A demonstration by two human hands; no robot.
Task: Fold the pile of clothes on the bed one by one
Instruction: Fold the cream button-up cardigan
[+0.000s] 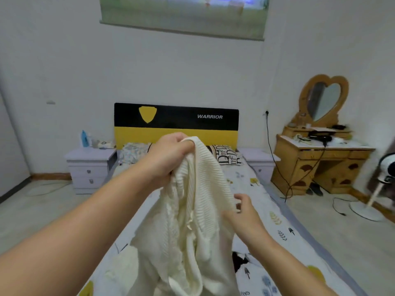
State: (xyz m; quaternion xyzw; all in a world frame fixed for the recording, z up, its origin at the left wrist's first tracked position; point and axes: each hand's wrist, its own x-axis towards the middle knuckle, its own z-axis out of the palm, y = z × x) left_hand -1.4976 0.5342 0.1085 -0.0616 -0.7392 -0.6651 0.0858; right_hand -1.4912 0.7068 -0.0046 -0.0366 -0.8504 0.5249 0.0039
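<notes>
Two hands hold one cream knitted sweater [192, 221] up over the middle of the bed [284, 227]. The left hand [171, 154] is raised toward the headboard [176, 124] end, fingers clenched around a bunched top edge of the knit. The right hand [243, 212] sits lower and nearer the bed's right edge, fingers pinching the ribbed hem or side of the same garment. The sweater hangs with its long axis running roughly top to bottom, the gripped end up and away from the person, the loose bulk draping down toward the foot of the bed, where it meets the printed sheet. Which end is collar and which is hem I cannot tell. A dark piece of cloth [238, 261] lies on the sheet just right of the hanging knit. Two pillows [228, 155] rest against the headboard. Lilac nightstands [89, 165] flank the bed, and a wooden dressing desk [320, 159] with a heart-shaped mirror [323, 99] stands beyond the right side.
</notes>
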